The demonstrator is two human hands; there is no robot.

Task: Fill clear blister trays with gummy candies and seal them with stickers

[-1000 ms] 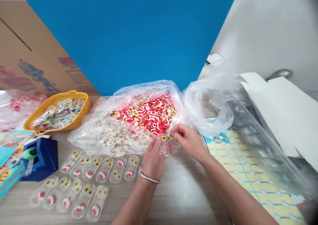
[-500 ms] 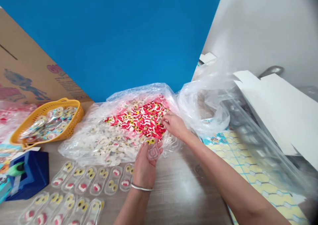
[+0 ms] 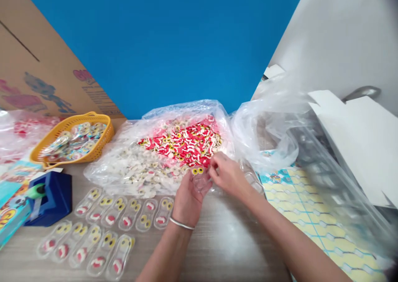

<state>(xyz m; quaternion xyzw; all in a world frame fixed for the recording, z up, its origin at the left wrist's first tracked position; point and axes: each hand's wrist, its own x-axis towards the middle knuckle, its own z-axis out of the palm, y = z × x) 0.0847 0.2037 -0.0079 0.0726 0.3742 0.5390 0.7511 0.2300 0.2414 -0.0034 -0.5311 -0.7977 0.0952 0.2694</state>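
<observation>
Bare hands [image 3: 189, 198] and forearms [image 3: 286, 234], thin silvery bangle [image 3: 181, 224] around the left wrist [image 3: 185, 216]

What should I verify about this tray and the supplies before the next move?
1. Left hand holding the clear tray: ok.
2. Two eye pieces at its far end: ok.
3. Near end filled: not ok, looks bare.
4. Right hand carrying a piece: cannot tell, hidden.
5. Bag open, loose pieces exposed: ok.
6. Laid-out trays all facing one way: not ok, one has its mouth piece at the far end.
</observation>
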